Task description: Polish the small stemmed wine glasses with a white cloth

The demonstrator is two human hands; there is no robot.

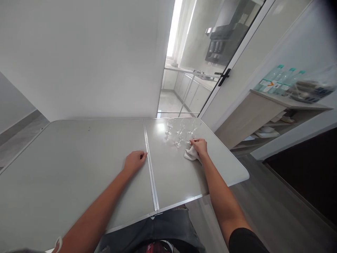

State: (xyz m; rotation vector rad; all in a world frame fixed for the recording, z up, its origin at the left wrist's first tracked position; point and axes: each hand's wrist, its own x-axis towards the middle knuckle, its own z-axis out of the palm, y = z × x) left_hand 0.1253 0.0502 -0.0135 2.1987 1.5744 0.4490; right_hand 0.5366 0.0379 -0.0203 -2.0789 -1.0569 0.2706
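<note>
My left hand [134,161] rests on the pale folding table [110,196], just left of its metal centre seam. Its fingers are curled in and nothing shows in them. On the right half of the table, my right hand [200,146] is closed on a crumpled white cloth [191,154] that spills out below the palm. The fingertips of that hand are at the foot of a clear stemmed glass; whether they grip it I cannot tell. Several more stemmed glasses stand close together just beyond, among them one at the left of the group [169,131] and one in front [178,143].
A white wall borders the table's far side. Past it is a glass door with a black handle [224,77]. To the right, a wooden shelf unit [252,112] carries water bottles [276,80] and a plastic bag [310,89] of dark items.
</note>
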